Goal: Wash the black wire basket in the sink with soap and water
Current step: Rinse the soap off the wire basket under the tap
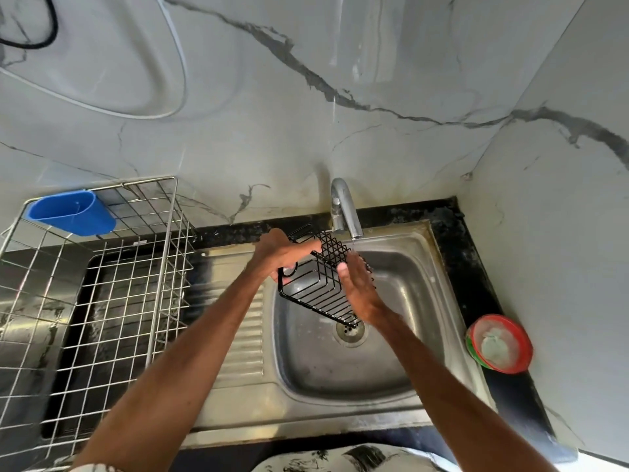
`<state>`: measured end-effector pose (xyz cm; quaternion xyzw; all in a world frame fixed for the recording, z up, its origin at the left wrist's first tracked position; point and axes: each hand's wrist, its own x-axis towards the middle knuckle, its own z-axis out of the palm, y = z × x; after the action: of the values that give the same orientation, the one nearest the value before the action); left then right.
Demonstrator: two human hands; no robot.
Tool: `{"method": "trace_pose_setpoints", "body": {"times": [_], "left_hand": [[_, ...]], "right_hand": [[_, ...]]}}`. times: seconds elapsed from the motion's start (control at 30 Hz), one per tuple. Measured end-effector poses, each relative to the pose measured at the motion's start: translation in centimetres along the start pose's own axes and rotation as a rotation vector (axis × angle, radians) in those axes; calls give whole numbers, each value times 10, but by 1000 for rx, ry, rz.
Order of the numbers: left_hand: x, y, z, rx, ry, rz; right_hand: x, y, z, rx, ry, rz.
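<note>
Partly hidden, left hand (283, 254) fingers grip black wire basket (318, 287); right hand (361, 290) fingers straight, blurred.

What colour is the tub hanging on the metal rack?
Blue; the tub shows clearly in the head view.

Glossy grey-veined marble walls (306, 131) rise behind a black countertop (463, 247).

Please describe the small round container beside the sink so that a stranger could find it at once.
Start at the steel sink and go to the black counter on its right. There sits a low round tub holding pale paste. Its red rim sets it apart; the only other coloured thing, a blue cup, hangs on the wire rack far left.
</note>
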<state>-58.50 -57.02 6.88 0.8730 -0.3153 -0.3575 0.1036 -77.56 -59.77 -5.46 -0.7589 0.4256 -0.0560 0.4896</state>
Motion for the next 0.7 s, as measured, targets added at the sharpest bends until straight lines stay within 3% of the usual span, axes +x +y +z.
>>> {"method": "trace_pose_setpoints", "body": {"times": [0.1,0.2,0.33,0.5,0.7], "left_hand": [[-5,0,8,27,-1,20],[-11,-1,7,-7,3,36],[-15,-4,2,-52,50,91],[-21,-8,11,121,150,240],[-22,-22,26,255,83,391]], "right_hand": [[-18,-38,7,123,0,-171],[-15,-66,-10,223,-19,-132],[7,-35,-29,246,164,-13],[3,-4,-45,203,-7,135],[-29,-40,-78,245,4,191]]}}
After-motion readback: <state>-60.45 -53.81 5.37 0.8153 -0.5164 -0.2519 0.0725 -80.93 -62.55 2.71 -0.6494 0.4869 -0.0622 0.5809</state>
